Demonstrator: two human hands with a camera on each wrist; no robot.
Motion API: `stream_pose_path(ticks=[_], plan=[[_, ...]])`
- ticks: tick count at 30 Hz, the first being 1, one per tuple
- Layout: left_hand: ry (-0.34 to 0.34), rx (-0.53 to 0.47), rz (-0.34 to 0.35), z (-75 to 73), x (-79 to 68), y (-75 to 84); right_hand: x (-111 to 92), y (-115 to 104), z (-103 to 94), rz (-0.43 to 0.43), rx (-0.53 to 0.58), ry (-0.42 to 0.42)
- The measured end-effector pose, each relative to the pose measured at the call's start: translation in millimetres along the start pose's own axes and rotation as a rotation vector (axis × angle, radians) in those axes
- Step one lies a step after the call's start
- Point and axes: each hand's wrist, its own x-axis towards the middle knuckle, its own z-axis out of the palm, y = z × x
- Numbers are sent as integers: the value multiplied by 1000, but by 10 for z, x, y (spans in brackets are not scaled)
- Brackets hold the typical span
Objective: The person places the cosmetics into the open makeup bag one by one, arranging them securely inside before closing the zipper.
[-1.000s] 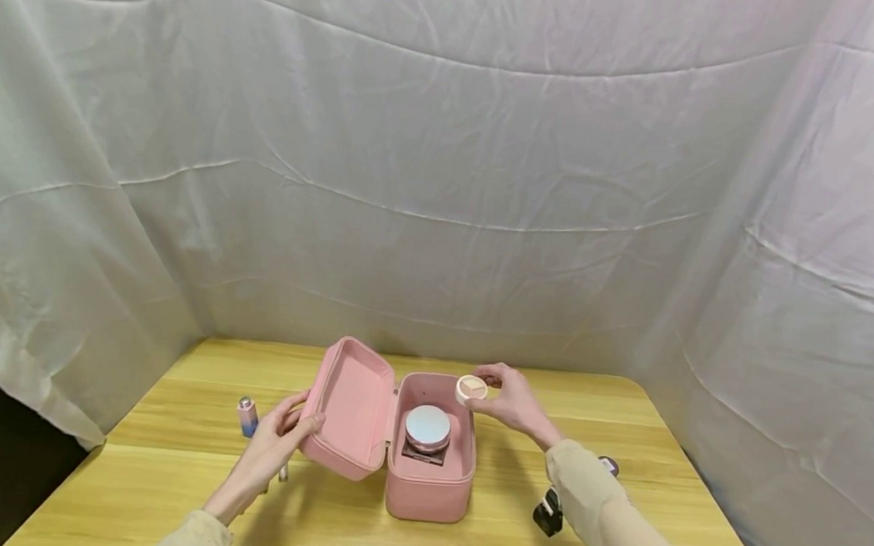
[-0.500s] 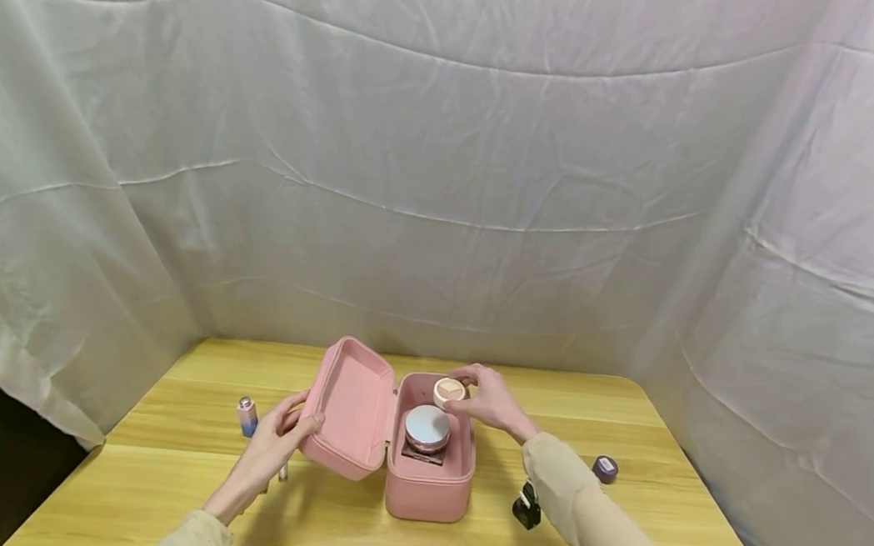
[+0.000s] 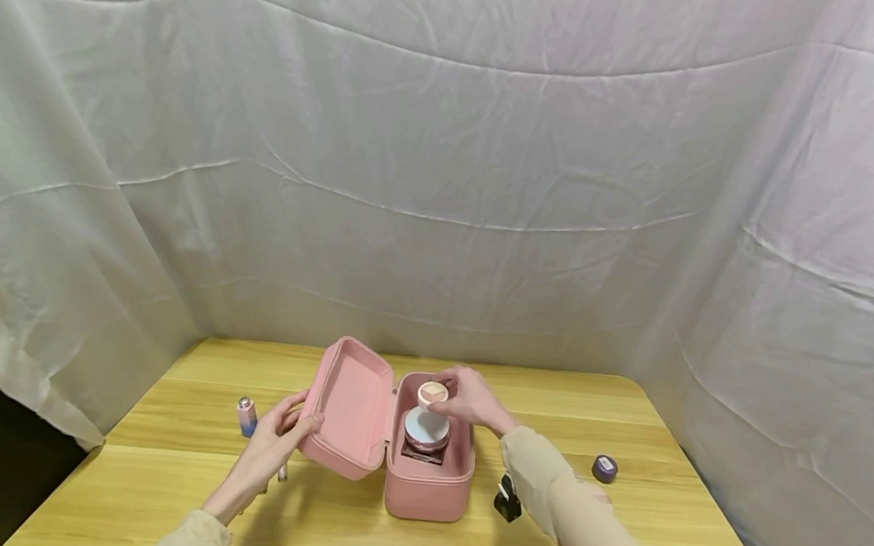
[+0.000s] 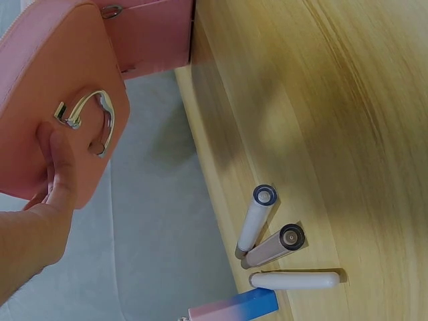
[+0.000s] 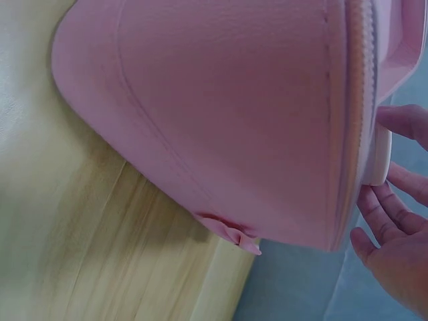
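Note:
A pink cosmetic case [image 3: 426, 499] stands on the wooden table with its lid [image 3: 354, 406] swung out to the left. My left hand [image 3: 274, 437] grips the lid's outer edge, thumb over the rim, fingers behind near the metal-ended handle [image 4: 109, 110]. With thumb and fingers my right hand [image 3: 473, 399] pinches a small round white pot [image 3: 433, 393], its top split into three pale sections. The pot is over the back of the case's opening. Inside the case lies a round silver-topped compact [image 3: 428, 425] on a flat dark square palette [image 3: 422, 455].
Left of the lid stands a pink-and-blue bottle [image 3: 246, 417]. Near it lie a white tube [image 4: 255, 221], a beige tube [image 4: 275, 246] and a slim white stick [image 4: 297, 280]. To the right are a black object [image 3: 507, 501] and a purple jar [image 3: 604, 469]. Grey curtains [image 3: 442, 181] enclose the table.
My right hand has carried the white pot leftward, from the case's right rim to over its opening. The left hand and lid have stayed in place.

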Motion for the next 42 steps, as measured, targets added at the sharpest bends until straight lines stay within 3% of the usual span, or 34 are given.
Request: stream_pose_path(ticks=[10, 27, 42], plan=[[-2, 1, -1, -2, -4, -2, 59, 0, 67, -21, -17, -3], [3, -5, -2, -4, 1, 1, 19, 51, 46, 33, 4, 13], [8, -8, 4, 7, -1, 1, -181, 66, 51, 0, 131, 142]])
